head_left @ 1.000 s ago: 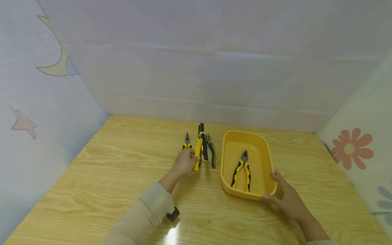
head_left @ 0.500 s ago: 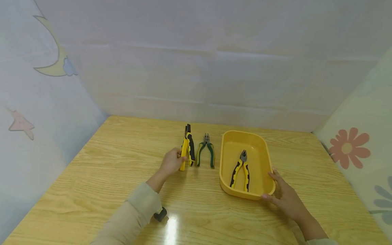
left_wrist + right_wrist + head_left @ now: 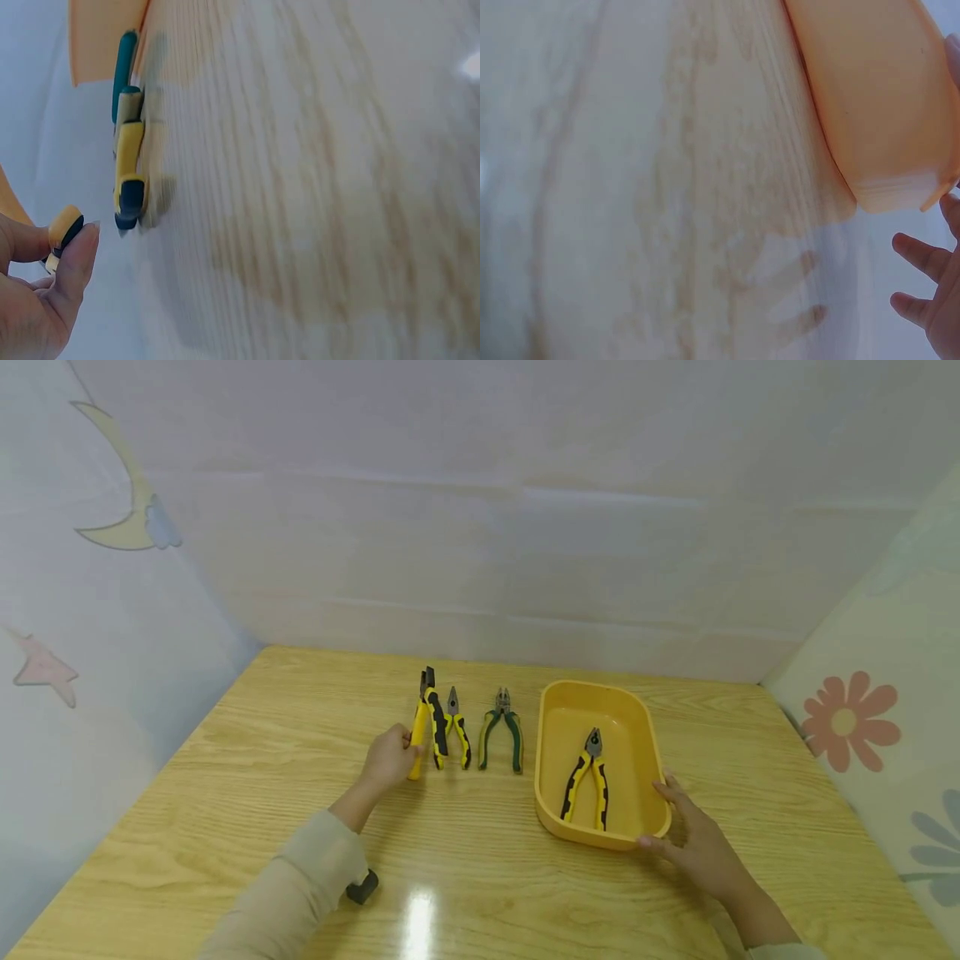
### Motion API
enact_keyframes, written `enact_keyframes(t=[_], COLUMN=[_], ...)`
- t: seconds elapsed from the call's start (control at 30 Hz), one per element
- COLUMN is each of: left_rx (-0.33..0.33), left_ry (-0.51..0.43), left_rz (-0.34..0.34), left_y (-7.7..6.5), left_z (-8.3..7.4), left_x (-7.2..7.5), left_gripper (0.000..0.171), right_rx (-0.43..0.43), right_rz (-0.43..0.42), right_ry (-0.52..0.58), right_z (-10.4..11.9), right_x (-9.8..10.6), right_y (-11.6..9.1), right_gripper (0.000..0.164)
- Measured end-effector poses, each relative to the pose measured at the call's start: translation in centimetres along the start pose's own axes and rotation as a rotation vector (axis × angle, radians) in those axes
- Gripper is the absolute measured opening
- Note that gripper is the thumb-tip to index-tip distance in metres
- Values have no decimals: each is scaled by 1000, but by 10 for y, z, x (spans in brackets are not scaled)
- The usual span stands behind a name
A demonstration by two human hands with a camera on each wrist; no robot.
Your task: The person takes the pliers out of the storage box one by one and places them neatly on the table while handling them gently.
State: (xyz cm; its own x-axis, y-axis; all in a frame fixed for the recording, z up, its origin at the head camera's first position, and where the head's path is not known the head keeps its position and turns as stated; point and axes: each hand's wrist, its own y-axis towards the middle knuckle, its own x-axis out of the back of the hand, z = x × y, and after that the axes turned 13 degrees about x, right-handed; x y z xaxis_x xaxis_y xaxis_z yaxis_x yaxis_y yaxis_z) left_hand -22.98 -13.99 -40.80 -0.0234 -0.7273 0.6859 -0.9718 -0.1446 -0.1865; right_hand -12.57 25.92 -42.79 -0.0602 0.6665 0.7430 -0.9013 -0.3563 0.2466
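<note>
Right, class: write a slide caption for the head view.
Left hand grips pliers; right hand touches a yellow tray holding another pair.

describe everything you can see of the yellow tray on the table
The yellow tray looks like plastic, with rounded corners, raised walls and an open top. It rests upright on the wood-grained table, to the right of the green-handled pliers. One pair of yellow-and-black pliers lies inside. The person's right grip touches its near right corner.
</note>
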Motion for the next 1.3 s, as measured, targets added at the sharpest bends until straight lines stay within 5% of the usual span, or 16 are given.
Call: enact_keyframes(t=[0.4,1.3], left_rx=[52,41], left_ry=[55,235], left_rz=[-17,-50], left_y=[7,23], left_z=[16,26], left_x=[11,21], left_gripper=[17,17], right_rx=[9,0], right_rz=[-3,-11], right_ry=[15,25], right_z=[0,0], right_x=[0,-1], right_y=[0,0], right_gripper=[77,77])
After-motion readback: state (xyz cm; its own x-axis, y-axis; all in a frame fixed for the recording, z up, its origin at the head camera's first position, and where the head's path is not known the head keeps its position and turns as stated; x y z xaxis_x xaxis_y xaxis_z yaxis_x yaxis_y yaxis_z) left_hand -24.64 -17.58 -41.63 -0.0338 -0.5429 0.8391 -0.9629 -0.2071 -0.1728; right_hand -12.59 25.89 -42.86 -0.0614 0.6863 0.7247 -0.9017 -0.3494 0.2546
